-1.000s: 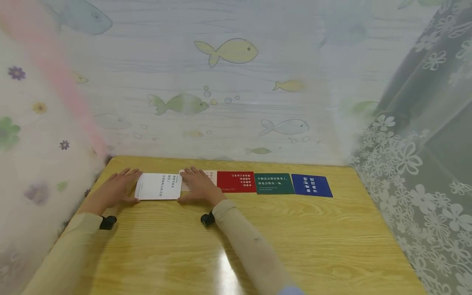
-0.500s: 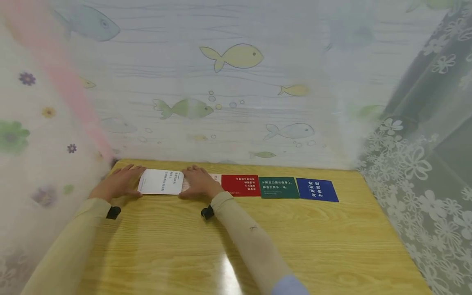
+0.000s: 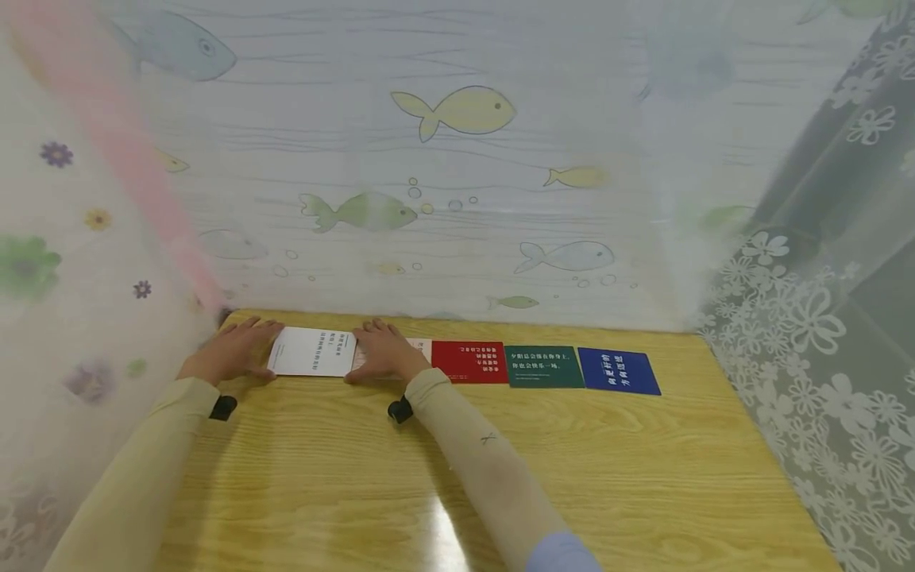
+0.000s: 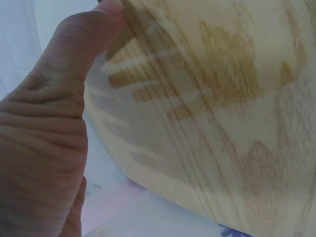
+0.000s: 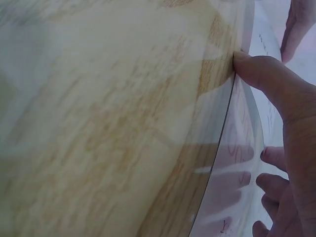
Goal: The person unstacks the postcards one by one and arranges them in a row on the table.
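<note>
In the head view, a white card (image 3: 313, 352) with dark lettering lies at the left end of a row of cards. My left hand (image 3: 237, 349) holds its left end, thumb at the near corner and fingers at the far one. My right hand (image 3: 386, 351) grips the other end, partly covering a pale pink card (image 3: 420, 346) beside it. In the right wrist view, the right thumb (image 5: 261, 69) touches the near edge where the white and pink cards meet. The left wrist view shows the left thumb (image 4: 79, 44) extended; the card is out of sight there.
Rightward in the row lie a red card (image 3: 469, 362), a green card (image 3: 545, 367) and a blue card (image 3: 619, 371). They rest on a wood-grain table (image 3: 343, 485). A fish-patterned curtain (image 3: 465, 191) hangs behind the table; lace (image 3: 822, 413) borders the right side.
Both hands have moved the white card away from me, toward the table's far edge, bringing it about level with the row. The head view has shifted slightly. The other cards stay put.
</note>
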Available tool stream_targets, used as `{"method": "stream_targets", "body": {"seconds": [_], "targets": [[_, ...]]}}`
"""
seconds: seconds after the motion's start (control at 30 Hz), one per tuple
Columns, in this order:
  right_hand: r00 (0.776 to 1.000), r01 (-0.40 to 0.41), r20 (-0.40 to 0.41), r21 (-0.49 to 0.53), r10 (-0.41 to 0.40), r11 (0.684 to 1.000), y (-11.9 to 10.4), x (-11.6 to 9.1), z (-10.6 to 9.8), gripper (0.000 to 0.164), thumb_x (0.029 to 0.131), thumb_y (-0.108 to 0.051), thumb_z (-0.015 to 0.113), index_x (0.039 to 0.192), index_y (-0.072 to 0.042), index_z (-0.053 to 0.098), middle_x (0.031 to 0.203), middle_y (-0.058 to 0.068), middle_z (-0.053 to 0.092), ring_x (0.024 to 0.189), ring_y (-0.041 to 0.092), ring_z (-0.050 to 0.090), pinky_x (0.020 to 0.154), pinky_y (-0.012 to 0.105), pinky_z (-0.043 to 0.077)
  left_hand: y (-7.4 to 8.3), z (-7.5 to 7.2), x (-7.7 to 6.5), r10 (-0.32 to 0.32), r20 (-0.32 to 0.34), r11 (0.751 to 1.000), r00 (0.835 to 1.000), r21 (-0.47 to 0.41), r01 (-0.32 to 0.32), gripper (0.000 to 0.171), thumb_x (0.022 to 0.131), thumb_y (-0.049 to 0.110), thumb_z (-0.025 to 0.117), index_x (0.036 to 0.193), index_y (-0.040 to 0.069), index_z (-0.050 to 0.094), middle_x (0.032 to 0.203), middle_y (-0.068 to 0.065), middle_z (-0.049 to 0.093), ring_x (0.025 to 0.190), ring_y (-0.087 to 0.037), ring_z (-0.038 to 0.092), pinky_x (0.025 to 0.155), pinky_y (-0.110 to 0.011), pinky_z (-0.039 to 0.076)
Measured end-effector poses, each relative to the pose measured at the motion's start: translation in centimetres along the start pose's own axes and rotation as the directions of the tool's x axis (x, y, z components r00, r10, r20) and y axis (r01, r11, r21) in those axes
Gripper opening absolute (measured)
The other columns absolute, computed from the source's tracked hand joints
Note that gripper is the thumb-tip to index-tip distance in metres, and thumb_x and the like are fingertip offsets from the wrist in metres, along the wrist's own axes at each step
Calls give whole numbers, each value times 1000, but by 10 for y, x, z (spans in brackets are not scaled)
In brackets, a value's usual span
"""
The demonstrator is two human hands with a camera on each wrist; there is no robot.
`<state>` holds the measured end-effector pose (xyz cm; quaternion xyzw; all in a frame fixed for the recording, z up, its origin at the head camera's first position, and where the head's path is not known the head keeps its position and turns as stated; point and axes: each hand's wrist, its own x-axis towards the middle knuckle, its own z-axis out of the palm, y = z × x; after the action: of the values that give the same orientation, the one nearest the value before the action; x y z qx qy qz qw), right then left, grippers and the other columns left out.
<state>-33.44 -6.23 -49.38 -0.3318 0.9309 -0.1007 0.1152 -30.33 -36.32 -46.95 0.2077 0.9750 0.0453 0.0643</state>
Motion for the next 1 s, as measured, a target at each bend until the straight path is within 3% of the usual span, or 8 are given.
{"method": "stream_targets", "body": {"seconds": [0.37, 0.5, 0.67, 0.87, 1.0], "targets": [[1000, -7, 7, -21, 8, 1000, 5, -3, 4, 104, 87, -70, 64, 164, -15, 21, 170, 6, 19, 159, 24, 10, 130, 42, 13, 5, -3, -4, -27, 34, 998, 999, -53, 28, 105, 74, 43, 88, 154, -4, 37, 154, -34, 37, 140, -61, 29, 112, -77, 22], [999, 10, -34, -11, -10, 1000, 7, -12, 3, 101, 89, -69, 62, 164, -16, 20, 170, 6, 19, 159, 23, 8, 130, 42, 12, 8, 1, -12, -35, 1, 994, 999, -104, 35, 103, 81, 51, 81, 155, -4, 35, 155, -35, 33, 142, -61, 24, 113, -77, 19], [994, 21, -107, 7, -20, 1000, 15, -35, 0, 88, 94, -60, 61, 163, -17, 25, 170, 6, 22, 159, 25, 9, 130, 43, 12, 17, 10, -20, -45, -70, 983, 997, -181, 32, 89, 94, 48, 69, 155, -6, 34, 156, -37, 30, 144, -60, 20, 112, -78, 17], [990, -37, -138, 7, 38, 999, 34, -64, 7, 84, 99, -57, 56, 163, -15, 23, 170, 6, 20, 159, 25, 8, 130, 43, 9, 45, 27, -18, -77, -148, 969, 986, -245, 39, 80, 102, 47, 56, 158, -4, 28, 160, -34, 27, 149, -55, 15, 116, -75, 12], [981, -92, -166, 71, 103, 993, 51, -88, 8, 81, 101, -57, 52, 163, -14, 23, 171, 7, 18, 159, 26, 6, 130, 47, 7, 82, 35, -14, -105, -181, 952, 978, -303, 46, 74, 106, 45, 49, 159, -1, 27, 163, -29, 24, 152, -51, 11, 120, -71, 5]]}}
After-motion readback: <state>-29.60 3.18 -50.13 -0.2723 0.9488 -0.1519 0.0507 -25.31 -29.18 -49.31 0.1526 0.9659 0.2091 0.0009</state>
